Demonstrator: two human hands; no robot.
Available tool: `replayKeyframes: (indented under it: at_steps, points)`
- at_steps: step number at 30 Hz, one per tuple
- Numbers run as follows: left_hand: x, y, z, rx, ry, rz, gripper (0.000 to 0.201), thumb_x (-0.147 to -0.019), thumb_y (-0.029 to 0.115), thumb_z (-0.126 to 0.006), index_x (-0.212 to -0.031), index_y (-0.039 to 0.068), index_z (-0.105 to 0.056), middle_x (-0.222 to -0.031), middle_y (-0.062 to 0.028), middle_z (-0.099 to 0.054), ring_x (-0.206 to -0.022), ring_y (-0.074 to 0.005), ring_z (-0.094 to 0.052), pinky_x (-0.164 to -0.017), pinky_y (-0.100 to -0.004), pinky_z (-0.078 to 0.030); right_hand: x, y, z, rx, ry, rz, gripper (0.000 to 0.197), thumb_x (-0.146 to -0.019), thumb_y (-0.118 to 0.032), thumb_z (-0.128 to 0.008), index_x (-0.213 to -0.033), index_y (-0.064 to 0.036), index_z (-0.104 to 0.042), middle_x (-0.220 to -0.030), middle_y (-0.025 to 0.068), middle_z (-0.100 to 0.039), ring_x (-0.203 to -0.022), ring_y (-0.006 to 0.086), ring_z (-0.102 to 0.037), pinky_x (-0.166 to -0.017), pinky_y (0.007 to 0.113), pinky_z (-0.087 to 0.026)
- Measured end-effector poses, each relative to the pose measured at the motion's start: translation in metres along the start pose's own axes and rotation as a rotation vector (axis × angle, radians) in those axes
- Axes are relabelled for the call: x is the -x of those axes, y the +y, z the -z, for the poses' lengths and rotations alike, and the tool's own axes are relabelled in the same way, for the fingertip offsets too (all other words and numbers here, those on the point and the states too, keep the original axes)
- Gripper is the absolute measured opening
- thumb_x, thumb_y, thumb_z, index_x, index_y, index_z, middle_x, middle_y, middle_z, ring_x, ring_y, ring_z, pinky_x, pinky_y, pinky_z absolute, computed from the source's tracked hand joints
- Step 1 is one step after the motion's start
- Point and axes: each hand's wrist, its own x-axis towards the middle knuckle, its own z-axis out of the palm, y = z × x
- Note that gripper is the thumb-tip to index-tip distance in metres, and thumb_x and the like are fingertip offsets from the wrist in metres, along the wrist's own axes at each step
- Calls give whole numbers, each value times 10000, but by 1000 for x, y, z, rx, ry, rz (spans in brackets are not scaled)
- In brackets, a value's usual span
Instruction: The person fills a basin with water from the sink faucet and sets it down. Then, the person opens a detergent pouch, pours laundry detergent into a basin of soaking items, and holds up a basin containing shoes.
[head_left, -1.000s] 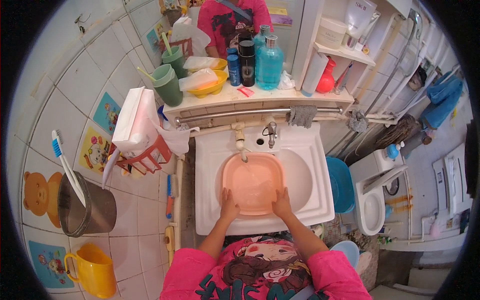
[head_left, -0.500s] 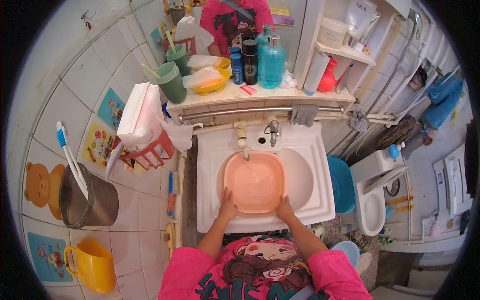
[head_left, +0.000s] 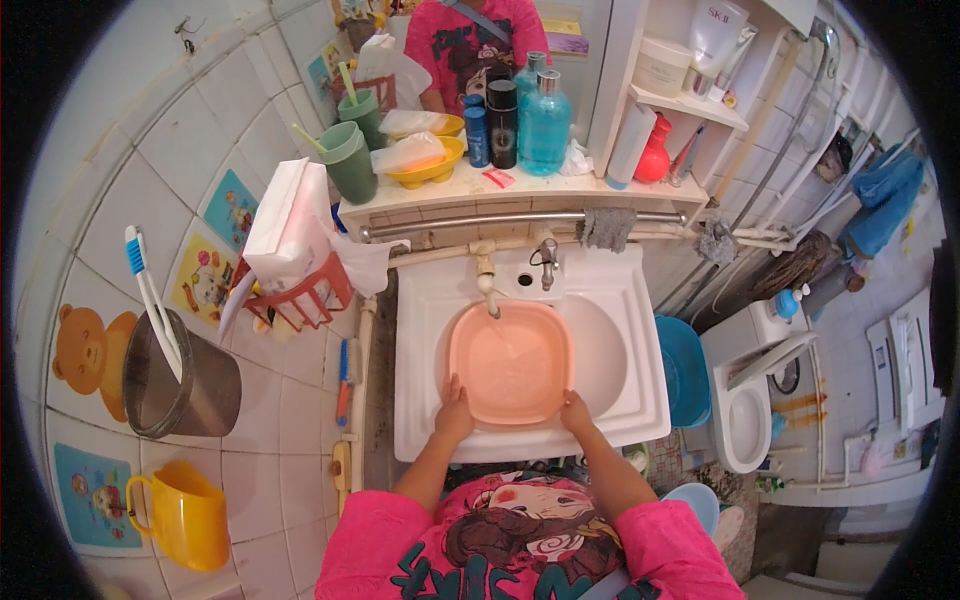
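Note:
A peach-coloured plastic basin (head_left: pixel 512 412) sits in the white sink (head_left: pixel 640 400), over the left and middle of its bowl. Above its far side hangs the spout of the left tap (head_left: pixel 488 285), with what looks like a thin stream of water falling into the basin. My left hand (head_left: pixel 454 412) holds the basin's near left side, fingers along the outer wall. At the near right corner, my right hand (head_left: pixel 575 411) grips the rim. Both hands' undersides are hidden. A second, metal tap (head_left: pixel 545 262) stands right of the first.
Behind the sink, a shelf (head_left: pixel 420 200) carries bottles, a green cup (head_left: pixel 347 162) and a yellow soap dish (head_left: pixel 430 175). On the left wall hang a tissue holder (head_left: pixel 320 295), a dark toothbrush cup (head_left: pixel 205 385) and a yellow jug (head_left: pixel 190 520). A blue tub (head_left: pixel 685 370) stands right.
The view has shifted slightly, so the left-wall things sit a little differently. Both hands keep their places on the basin, and the water's surface pattern looks fainter.

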Motion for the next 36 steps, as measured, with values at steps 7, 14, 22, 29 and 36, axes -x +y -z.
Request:
replayKeyframes:
  at_steps: [7,14,22,29,36]
  points:
    - [10,10,4,-59,58,25,443,-774,6,-365,-1199,-116,-326,-1382,-183,-97,-1254,-311,-200,-986,-323,-279,4,-25,24,-122,-58,-73,306,-761,-22,-387,-1032,21,-522,-1019,212,-542,-976,342,-505,-823,357,-402]
    - [13,3,-19,-144,248,-18,407,-789,26,-377,-1173,-107,-351,-1338,-248,-180,-1207,-361,-277,-944,-353,-333,7,-37,35,-190,-139,-160,308,-778,-35,-395,-1057,15,-516,-1027,201,-552,-999,311,-505,-846,318,-383]
    - [17,4,-11,-65,158,4,370,-822,53,-349,-1155,-107,-369,-1339,-254,-170,-1209,-360,-276,-944,-358,-331,3,-27,30,-184,-154,-183,280,-788,-34,-391,-1020,16,-539,-991,188,-565,-948,288,-529,-804,310,-398]
    - [13,11,-11,207,207,138,444,-896,179,-264,-1278,-45,-226,-1362,-190,-177,-1245,-293,-228,-994,-311,-254,0,-11,19,-210,-108,-132,269,-776,0,-382,-974,14,-563,-896,163,-578,-885,270,-548,-770,295,-407]
    - [15,22,3,401,153,267,440,-901,174,-248,-1285,-36,-214,-1364,-181,-176,-1251,-287,-216,-1001,-304,-244,2,-13,24,-204,-110,-35,258,-788,-21,-384,-972,9,-563,-911,163,-581,-903,277,-540,-792,288,-395]
